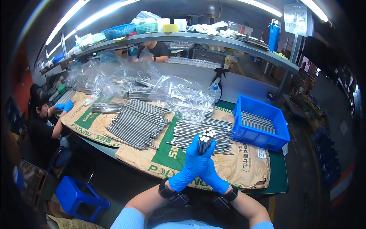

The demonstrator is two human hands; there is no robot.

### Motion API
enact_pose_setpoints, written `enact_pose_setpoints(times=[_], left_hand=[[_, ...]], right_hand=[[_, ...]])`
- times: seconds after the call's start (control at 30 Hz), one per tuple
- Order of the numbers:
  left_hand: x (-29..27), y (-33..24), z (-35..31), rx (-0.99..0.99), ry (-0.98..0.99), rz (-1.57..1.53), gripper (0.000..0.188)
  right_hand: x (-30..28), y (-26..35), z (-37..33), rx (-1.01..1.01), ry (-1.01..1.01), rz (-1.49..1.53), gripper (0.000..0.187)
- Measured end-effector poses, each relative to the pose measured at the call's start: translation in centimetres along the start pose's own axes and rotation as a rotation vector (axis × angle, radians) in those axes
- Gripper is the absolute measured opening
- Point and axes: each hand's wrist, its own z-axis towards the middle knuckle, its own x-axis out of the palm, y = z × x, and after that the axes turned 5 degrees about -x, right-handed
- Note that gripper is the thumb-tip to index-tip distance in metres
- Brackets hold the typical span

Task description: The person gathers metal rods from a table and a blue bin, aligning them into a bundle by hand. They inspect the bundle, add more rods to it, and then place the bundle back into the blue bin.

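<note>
The grip was firm and closed: the left hand (194, 161) and the right hand (211, 171), both in blue gloves, were wrapped together around a bundle of metal rods (206, 141), its pale round ends pointing up toward the camera. The bundle was held in front of the person, over the near part of the worktop (280, 177).

Just beyond the hands, a pile of loose rods (183, 135) lay side by side on brown paper sacks (131, 154). To its left, a second pile (139, 122) lay slanted on the same paper. On the right stood a blue bin (264, 141) with more rods inside. A clear plastic bag (185, 93) lay across the far side, near a spray bottle (216, 84).

Farther out, a shelf (190, 37) spanned the back, carrying a blue flask (273, 35). A co-worker (41, 128) in blue gloves sat at the left end; a blue stool (78, 198) stood on the floor nearby.
</note>
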Motion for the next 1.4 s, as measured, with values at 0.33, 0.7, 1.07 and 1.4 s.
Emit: enact_pose_setpoints(times=[0.33,0.7,1.07,1.4], left_hand=[[-1.3,2.7,-0.1,-0.06,-0.017,0.004,0.024],[-4.0,3.8,-0.7,-0.422,0.031,-0.293,0.009],[-5.2,5.6,-9.6,-1.13,0.058,-0.889,0.015],[-6.9,4.3,-13.7,-1.301,0.304,-0.404,0.045]], right_hand=[[1.5,-0.3,-1.9,0.143,-0.07,0.098,0.055],[-0.5,2.0,-3.2,0.391,0.095,-0.062,0.04],[-1.2,7.1,-14.5,1.086,0.171,1.591,0.021],[0.7,5.8,-16.2,1.175,0.143,1.195,0.018]])
